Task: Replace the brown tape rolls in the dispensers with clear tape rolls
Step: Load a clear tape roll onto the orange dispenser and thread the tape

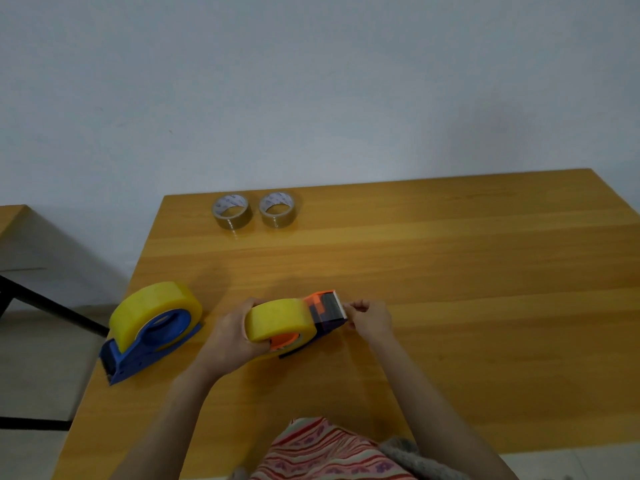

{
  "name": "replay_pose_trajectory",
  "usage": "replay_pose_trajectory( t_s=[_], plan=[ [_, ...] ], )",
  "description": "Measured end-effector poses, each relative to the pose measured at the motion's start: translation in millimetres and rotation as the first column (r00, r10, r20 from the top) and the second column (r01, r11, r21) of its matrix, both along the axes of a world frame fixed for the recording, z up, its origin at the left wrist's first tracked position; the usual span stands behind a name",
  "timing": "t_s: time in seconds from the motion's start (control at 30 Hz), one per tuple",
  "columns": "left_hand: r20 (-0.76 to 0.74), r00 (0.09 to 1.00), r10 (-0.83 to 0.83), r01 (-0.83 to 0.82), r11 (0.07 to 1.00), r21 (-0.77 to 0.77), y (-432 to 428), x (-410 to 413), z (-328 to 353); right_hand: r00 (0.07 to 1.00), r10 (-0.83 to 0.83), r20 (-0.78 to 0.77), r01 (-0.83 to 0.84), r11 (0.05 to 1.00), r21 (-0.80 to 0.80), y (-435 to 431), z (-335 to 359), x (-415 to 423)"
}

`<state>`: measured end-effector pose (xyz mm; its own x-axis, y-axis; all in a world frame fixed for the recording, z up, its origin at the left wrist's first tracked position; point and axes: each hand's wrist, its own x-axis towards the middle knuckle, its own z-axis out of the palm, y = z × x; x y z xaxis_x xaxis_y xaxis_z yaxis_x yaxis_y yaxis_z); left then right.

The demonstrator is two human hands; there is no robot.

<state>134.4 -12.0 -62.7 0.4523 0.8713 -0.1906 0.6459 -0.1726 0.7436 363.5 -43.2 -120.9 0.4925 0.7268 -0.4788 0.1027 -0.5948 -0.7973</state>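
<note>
Far left, beyond the wooden counter: part of a second surface on black legs. On the counter's left edge: blue dispenser, loaded with a yellowish clear tape roll, upright, cutter end toward the near-left corner. Untouched, just beside the left hand but apart from it.

At the far edge, well apart from the dispensers: two brown tape rolls, lying flat, side by side, near each other but not touching.

Centre: orange dispenser, carrying a second yellowish clear roll. Left hand wrapped round the near-left side of that roll, fingers curled over the top and thumb low near the orange hub, closed in a firm grip. Cutter end pointed right and away.

Just right of the cutter blade: right hand, fingertips pinched together at the blade edge. Possibly closed on the clear tape's end; tape itself too faint to tell.

Bottom edge: striped pink clothing.
</note>
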Motion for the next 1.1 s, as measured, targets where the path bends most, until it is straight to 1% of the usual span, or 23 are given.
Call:
replay_pose_trajectory(
  t_s=[0.13,0.27,0.33,0.43,0.57,0.67,0.73,0.8,0.9,0.97,1.1],
  plan=[
    [-0.022,1.0,0.011,-0.01,1.0,0.018,-0.6,0.0,-0.9,0.997,-0.002,-0.078,0.0,0.999,-0.036,1.3,0.2,-4.7],
    [-0.027,1.0,-0.003,0.003,1.0,0.028,0.2,2.3,1.0,0.988,-0.038,-0.149,0.024,0.995,-0.096,1.1,3.3,-5.2],
    [-0.041,0.999,-0.018,0.019,0.999,0.029,2.3,2.6,0.5,0.987,-0.044,-0.153,0.025,0.992,-0.125,0.7,4.9,-4.2],
    [-0.057,0.998,-0.031,0.033,0.999,0.038,4.9,1.1,-3.2,0.991,-0.048,-0.121,0.029,0.987,-0.158,-1.0,8.7,-3.6],
    [-0.036,0.999,-0.022,0.023,0.999,0.027,4.5,0.6,-4.6,0.998,-0.047,-0.045,0.039,0.986,-0.163,-1.0,14.4,-5.3],
    [-0.005,1.0,0.0,0.0,1.0,-0.001,3.1,-2.6,-4.6,0.997,0.041,0.062,-0.024,0.968,-0.251,-11.8,9.8,-7.7],
    [0.028,0.998,0.059,-0.058,0.998,-0.015,-0.2,-11.8,-8.4,0.991,0.079,0.109,-0.043,0.955,-0.294,-20.7,6.4,-2.4],
    [0.041,0.993,0.11,-0.109,0.994,-0.023,-2.2,-21.0,-11.7,0.985,0.07,0.156,-0.025,0.96,-0.277,-21.5,8.3,8.2],
    [0.016,0.992,0.127,-0.126,0.991,-0.047,2.1,-20.8,-10.3,0.979,0.011,0.203,0.027,0.983,-0.184,-17.4,15.2,11.3],
    [-0.01,0.996,0.094,-0.094,0.995,-0.044,7.5,-12.6,-6.6,0.982,-0.055,0.182,0.079,0.989,-0.125,-13.2,18.2,7.8],
    [-0.06,0.998,0.028,-0.029,1.0,-0.01,14.9,3.8,2.9,0.959,-0.264,0.099,0.267,0.964,-0.017,-12.0,19.5,17.6]
  ],
)
